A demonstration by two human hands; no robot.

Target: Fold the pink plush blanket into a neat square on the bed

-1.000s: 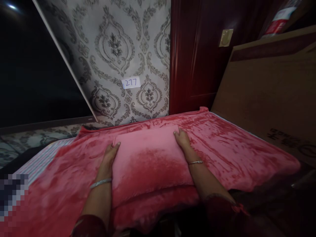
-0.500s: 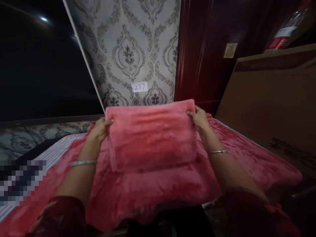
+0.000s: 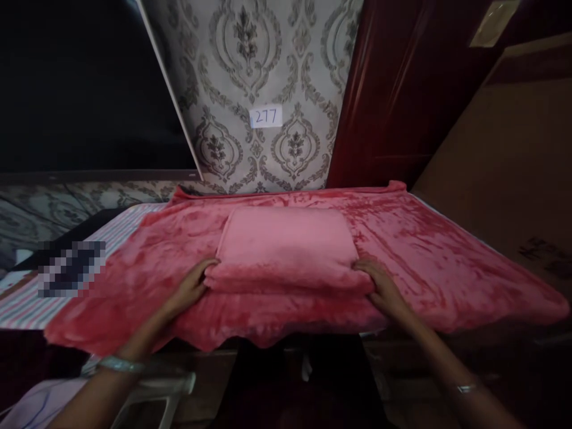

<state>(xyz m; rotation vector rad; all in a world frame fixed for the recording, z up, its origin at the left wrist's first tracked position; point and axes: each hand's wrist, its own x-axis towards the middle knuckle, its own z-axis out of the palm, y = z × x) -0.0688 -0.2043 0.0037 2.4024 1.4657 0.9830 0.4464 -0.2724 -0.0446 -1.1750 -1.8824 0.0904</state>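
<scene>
Left hand (image 3: 195,284) and right hand (image 3: 379,284), well apart, grip the near corners of a pink folded blanket (image 3: 286,238) lying on a spread red blanket (image 3: 429,256). Striped cloth (image 3: 123,229) lies left of the folded blanket, a cardboard box (image 3: 504,155) right, a 277 card (image 3: 266,116) beyond.

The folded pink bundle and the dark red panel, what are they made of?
The folded pink bundle looks like plush fabric, perhaps fleece: soft, rounded folds and a fuzzy surface. The dark red panel could be varnished wood: bright streaks show gloss, though laminate is possible.
</scene>
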